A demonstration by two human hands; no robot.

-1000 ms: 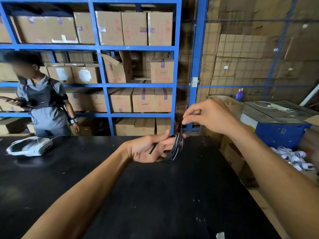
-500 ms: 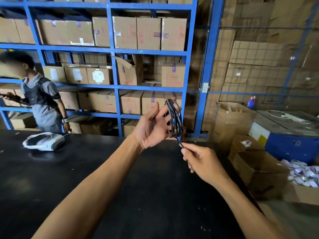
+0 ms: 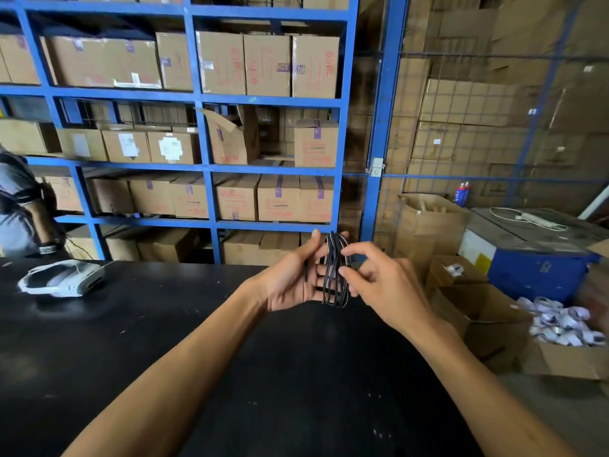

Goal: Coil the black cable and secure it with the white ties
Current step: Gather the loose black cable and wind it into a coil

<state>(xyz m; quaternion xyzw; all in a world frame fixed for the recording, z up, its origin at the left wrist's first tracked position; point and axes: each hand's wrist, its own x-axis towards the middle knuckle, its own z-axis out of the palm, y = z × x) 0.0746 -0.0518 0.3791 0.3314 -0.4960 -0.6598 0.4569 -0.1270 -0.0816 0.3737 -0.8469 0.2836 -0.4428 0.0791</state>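
The black cable (image 3: 334, 270) is wound in several upright loops around the fingers of my left hand (image 3: 295, 277), held above the far edge of the black table (image 3: 164, 341). My right hand (image 3: 379, 280) is right beside the coil, thumb and forefinger pinching the loops from the right side. A short cable end sticks out near my left palm. No white tie shows in either hand.
A white headset-like device (image 3: 62, 278) lies on the table at far left. A person (image 3: 19, 206) stands behind the table at left. Blue shelving (image 3: 204, 166) with cardboard boxes fills the back. To the right, open cartons, one holding several white bundles (image 3: 560, 321).
My right hand came up from below the coil and now pinches its loops. The left hand lowered slightly with the coil. The view has shifted right.
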